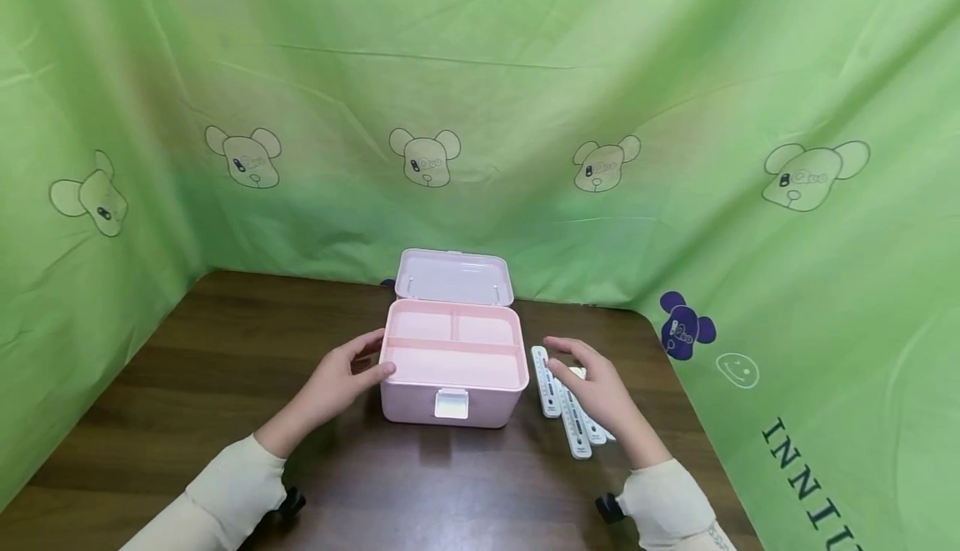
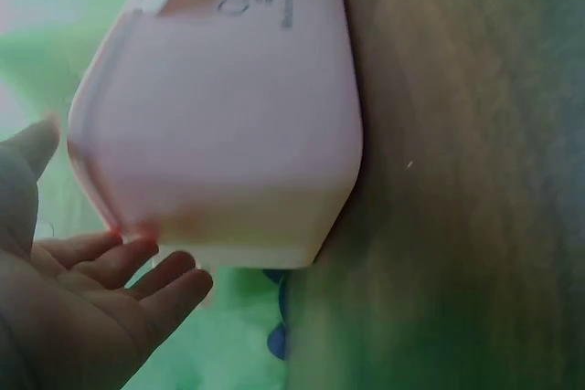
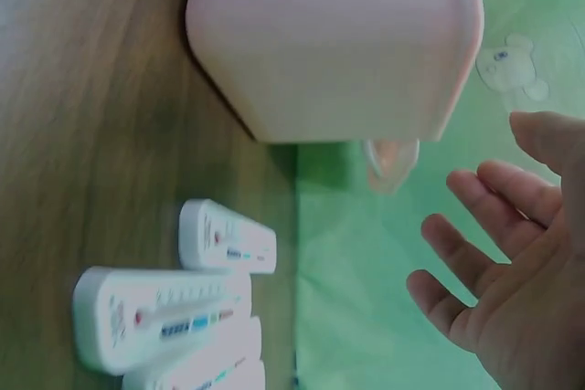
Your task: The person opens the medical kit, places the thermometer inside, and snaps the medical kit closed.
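A pink storage box [image 1: 457, 405] stands on the table with its lid [image 1: 456, 278] swung back and a divided tray [image 1: 450, 361] at its top. My left hand [image 1: 341, 380] is at the box's left side, fingertips by the side wall and thumb by the rim. In the left wrist view its fingers [image 2: 174, 294] look loosely extended. To the right of the box lie several white thermometers [image 1: 573, 422], partly overlapping. Over them hovers my right hand [image 1: 596, 388], fingers spread and palm bare in the right wrist view; it partly hides them from the head view.
The brown wooden table [image 1: 247, 343] meets a green curtain [image 1: 525, 59] with printed bear heads at its back and sides. A white latch [image 1: 452, 403] is on the box's front.
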Available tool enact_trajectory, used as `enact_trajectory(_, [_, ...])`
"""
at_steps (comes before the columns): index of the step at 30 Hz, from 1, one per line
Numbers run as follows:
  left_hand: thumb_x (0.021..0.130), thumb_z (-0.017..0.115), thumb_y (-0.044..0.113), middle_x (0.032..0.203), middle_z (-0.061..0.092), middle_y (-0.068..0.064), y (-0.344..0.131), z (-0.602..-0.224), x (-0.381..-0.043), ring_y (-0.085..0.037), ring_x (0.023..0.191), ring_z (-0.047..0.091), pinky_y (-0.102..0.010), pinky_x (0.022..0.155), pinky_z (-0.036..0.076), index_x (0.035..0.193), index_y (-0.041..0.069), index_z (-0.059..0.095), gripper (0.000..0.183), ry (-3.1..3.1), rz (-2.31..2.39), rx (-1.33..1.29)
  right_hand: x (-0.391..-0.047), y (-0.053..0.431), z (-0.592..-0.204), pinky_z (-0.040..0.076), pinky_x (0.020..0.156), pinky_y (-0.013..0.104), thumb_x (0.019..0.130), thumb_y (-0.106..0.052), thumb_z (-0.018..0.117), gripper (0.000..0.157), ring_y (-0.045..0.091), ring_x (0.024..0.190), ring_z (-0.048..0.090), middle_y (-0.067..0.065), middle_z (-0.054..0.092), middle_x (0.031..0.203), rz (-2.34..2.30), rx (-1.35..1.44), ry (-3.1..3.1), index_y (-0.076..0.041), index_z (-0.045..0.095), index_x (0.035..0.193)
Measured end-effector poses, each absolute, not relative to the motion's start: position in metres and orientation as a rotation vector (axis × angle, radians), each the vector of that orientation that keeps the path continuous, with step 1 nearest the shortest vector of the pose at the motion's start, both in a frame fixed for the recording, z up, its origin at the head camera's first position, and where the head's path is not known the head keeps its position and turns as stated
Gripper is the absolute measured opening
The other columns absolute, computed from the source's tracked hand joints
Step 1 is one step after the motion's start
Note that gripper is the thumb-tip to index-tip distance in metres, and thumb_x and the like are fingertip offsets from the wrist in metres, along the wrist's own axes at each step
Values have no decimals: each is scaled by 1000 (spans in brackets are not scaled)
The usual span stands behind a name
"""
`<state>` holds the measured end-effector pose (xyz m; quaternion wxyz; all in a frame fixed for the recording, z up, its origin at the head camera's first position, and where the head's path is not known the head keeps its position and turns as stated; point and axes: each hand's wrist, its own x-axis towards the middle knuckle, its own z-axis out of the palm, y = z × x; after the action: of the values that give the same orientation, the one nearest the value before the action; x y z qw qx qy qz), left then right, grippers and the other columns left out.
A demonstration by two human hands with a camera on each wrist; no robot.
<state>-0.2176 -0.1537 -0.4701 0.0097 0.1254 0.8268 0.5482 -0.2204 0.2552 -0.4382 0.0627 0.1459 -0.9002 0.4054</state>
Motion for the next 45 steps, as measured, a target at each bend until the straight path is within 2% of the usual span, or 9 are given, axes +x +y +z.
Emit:
enact_trajectory(5, [84,85,40,151,54,-17,-145,-469,-209,-37,137,53,-53,112,44,156,5,42,91,2665,1664,409,-203,275,-440,41,110,55,99,-21,70,42,34,133,54,10,63,140,1125,424,-2699,-9,63,138])
enact_trajectory(11, [80,87,45,156,46,-19,-143,-471,-203,-44,134,54,-54,108,47,158,6,39,99,2758,1577,368,-183,294,-444,42,108,57,95,-19,74,48,36,133,53,13,62,141,1075,365,-2712,-8,61,140])
enact_trajectory(16, [83,84,48,153,49,-22,-141,-473,-199,-42,133,56,-54,107,48,157,6,40,95,2825,1514,358,-171,312,-458,39,109,54,89,-14,79,56,37,131,54,16,61,141,1037,275,-2721,-4,59,141])
enact_trajectory(22, [86,82,45,154,50,-17,-138,-472,-195,-39,139,51,-54,110,45,155,5,43,89,2888,1521,396,-162,331,-477,37,107,62,85,-8,82,61,44,130,52,21,58,142,1043,182,-2751,-1,58,140])
enact_trajectory(27, [88,81,41,153,50,-16,-138,-469,-194,-39,144,45,-56,114,40,152,2,46,82,2912,1574,413,-162,339,-490,37,108,63,87,-12,81,60,46,132,50,23,57,143,1106,120,-2768,-1,57,141])
enact_trajectory(37, [88,81,45,151,52,-17,-135,-465,-191,-37,140,49,-55,112,43,152,6,48,82,2876,1537,251,-162,347,-504,33,113,62,84,-18,84,71,49,137,45,30,54,143,1080,-31,-2945,6,52,143])
enact_trajectory(45, [89,79,46,153,49,-13,-132,-462,-190,-34,138,52,-53,108,47,152,5,45,83,2838,1545,221,-166,342,-511,33,99,65,79,-31,87,81,51,126,45,29,57,136,860,-157,-3030,4,53,144])
